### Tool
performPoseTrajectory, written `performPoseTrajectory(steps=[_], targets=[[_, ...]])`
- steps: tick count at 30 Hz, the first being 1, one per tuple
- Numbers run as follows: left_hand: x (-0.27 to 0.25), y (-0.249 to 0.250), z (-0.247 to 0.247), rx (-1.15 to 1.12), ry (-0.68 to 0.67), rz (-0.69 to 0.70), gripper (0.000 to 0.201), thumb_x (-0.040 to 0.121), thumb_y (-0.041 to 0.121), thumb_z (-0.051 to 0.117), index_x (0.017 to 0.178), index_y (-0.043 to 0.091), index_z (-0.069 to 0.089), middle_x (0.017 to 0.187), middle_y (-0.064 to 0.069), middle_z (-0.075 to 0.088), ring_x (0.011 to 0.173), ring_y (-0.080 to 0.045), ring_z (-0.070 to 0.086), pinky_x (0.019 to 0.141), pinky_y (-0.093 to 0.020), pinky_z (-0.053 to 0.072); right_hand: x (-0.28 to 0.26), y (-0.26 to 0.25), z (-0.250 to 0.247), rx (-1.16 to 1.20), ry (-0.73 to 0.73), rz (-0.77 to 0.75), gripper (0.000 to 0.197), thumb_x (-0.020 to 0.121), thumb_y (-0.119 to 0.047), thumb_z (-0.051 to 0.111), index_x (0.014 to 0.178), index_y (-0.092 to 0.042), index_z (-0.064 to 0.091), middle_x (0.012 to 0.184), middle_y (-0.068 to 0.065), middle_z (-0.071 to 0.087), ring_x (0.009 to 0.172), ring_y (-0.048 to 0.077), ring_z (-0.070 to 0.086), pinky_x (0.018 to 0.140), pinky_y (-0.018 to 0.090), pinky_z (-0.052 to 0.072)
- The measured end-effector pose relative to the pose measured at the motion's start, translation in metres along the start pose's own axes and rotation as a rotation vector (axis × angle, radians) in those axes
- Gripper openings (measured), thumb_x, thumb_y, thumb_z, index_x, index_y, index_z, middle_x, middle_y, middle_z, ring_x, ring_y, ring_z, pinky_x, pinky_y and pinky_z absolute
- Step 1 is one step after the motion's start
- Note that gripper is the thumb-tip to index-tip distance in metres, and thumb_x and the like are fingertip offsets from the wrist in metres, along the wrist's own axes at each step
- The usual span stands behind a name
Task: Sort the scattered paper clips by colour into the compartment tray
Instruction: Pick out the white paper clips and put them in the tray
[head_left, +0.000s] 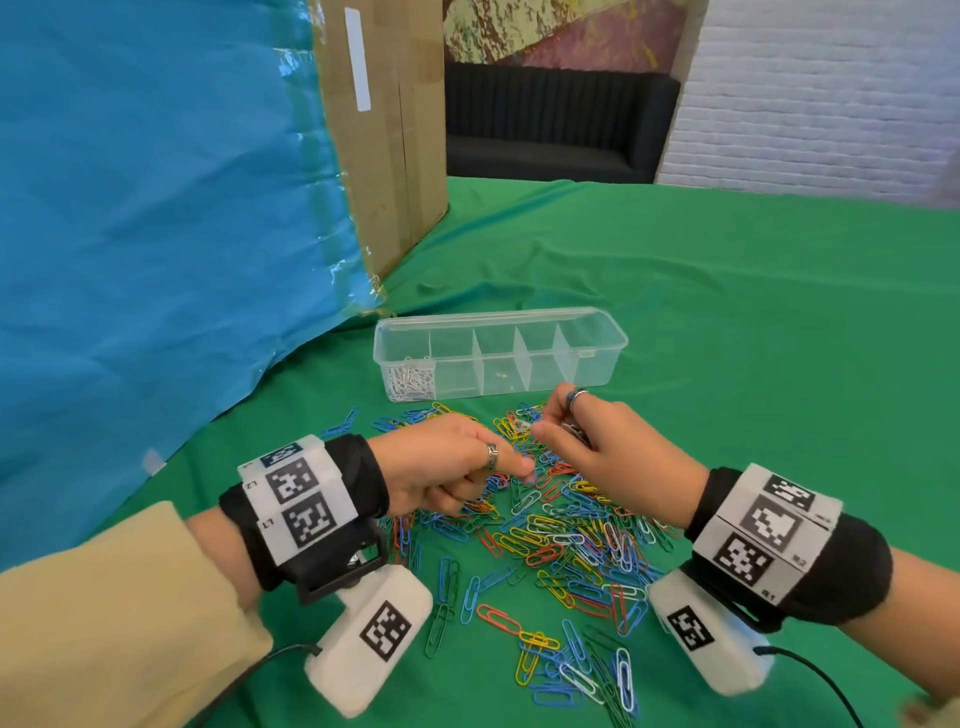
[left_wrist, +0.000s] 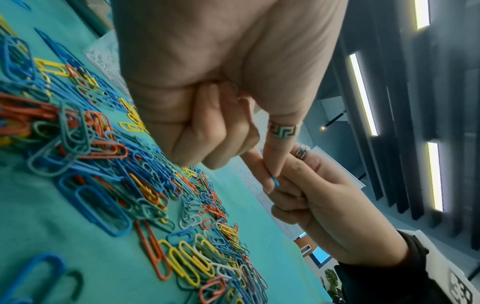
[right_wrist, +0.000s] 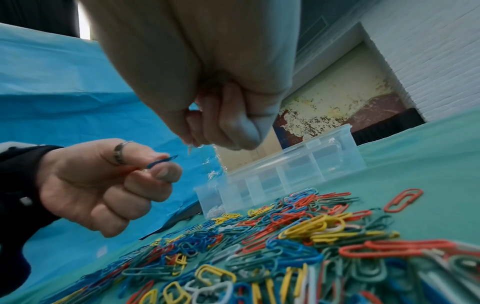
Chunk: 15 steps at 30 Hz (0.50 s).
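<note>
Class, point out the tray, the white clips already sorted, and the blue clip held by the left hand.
tray (head_left: 605, 340), head view, right end wall
white clips (head_left: 411, 378), head view, middle of the heap
blue clip (right_wrist: 162, 161), right wrist view, its shaft

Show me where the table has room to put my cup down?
Bare green cloth lies right of the compartment tray and beyond it. It is crowded in front of the tray, where the paper clips spread under both hands.

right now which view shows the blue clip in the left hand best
The right wrist view: the blue clip sticks out side-on from the left hand, pinched between thumb and forefinger. The left wrist view shows only its tip past the thumb. In the head view the hand hides it.
</note>
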<state>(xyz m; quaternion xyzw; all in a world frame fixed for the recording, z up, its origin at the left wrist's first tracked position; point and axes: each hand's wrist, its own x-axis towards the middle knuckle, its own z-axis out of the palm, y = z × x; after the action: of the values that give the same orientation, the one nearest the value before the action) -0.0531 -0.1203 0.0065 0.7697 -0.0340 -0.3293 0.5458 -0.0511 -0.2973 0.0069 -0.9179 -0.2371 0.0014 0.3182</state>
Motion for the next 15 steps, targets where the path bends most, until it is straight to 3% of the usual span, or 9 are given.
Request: performPoseTrajectory(steps=[4, 7, 9, 11, 13, 15], targets=[[-0.005, -0.007, -0.008, 0.134, -0.063, -0.059, 0.017, 0.089, 0.016, 0.058, 0.074, 0.017, 0.063, 0.047, 0.006, 0.020, 0.037, -0.007, 0.015, 0.038, -0.012, 0.014, 0.000, 0.009, -0.005, 0.170, 0.015, 0.130, 0.023, 0.097, -0.015, 0.041, 0.074, -0.018, 0.039, 0.058, 0.000, 0.040, 0.045, 0.006, 0.031, 0.048, 0.019, 0.030], [-0.011, -0.009, -0.023, 0.444, -0.050, -0.072, 0.008, 0.089, 0.022, 0.059, 0.084, 0.023, 0.065, 0.054, 0.003, 0.032, 0.041, -0.009, 0.024, 0.041, -0.017, 0.022, 0.000, 0.011, -0.008, 0.643, -0.050, 0.304, 0.024, 0.098, -0.011, 0.035, 0.075, -0.014, 0.037, 0.073, 0.013, 0.042, 0.045, 0.009, 0.025, 0.038, 0.017, 0.025], [-0.013, -0.008, -0.034, 0.650, 0.008, -0.053, 0.005, 0.088, 0.028, 0.061, 0.090, 0.028, 0.065, 0.062, 0.003, 0.042, 0.048, -0.012, 0.032, 0.047, -0.021, 0.028, 0.000, 0.011, -0.008, 0.874, -0.029, 0.303, 0.028, 0.100, -0.012, 0.035, 0.073, -0.012, 0.041, 0.078, 0.016, 0.040, 0.047, 0.009, 0.021, 0.036, 0.015, 0.022], [-0.011, -0.004, -0.045, 0.666, 0.060, -0.034, 0.008, 0.089, 0.030, 0.060, 0.094, 0.030, 0.065, 0.064, 0.005, 0.050, 0.053, -0.014, 0.034, 0.050, -0.023, 0.029, 0.003, 0.009, -0.008, 0.983, -0.022, 0.234, 0.046, 0.101, -0.014, 0.035, 0.059, -0.019, 0.056, 0.084, 0.016, 0.035, 0.049, 0.010, 0.018, 0.037, 0.014, 0.020], [-0.010, 0.000, -0.049, 0.621, 0.115, -0.004, 0.011, 0.091, 0.028, 0.057, 0.097, 0.029, 0.066, 0.053, 0.013, 0.049, 0.045, -0.011, 0.029, 0.043, -0.019, 0.025, 0.006, 0.007, -0.007, 1.084, -0.036, 0.230, 0.058, 0.099, -0.010, 0.035, 0.047, -0.023, 0.058, 0.080, 0.015, 0.030, 0.053, 0.013, 0.012, 0.038, 0.014, 0.016], [-0.004, 0.000, -0.050, 0.625, 0.162, 0.054, 0.012, 0.093, 0.026, 0.055, 0.095, 0.029, 0.067, 0.055, 0.005, 0.044, 0.044, -0.011, 0.027, 0.043, -0.019, 0.024, 0.009, 0.009, -0.006, 1.152, -0.061, 0.236, 0.056, 0.098, -0.008, 0.037, 0.046, -0.022, 0.054, 0.070, 0.013, 0.038, 0.054, 0.014, 0.013, 0.039, 0.014, 0.015]])
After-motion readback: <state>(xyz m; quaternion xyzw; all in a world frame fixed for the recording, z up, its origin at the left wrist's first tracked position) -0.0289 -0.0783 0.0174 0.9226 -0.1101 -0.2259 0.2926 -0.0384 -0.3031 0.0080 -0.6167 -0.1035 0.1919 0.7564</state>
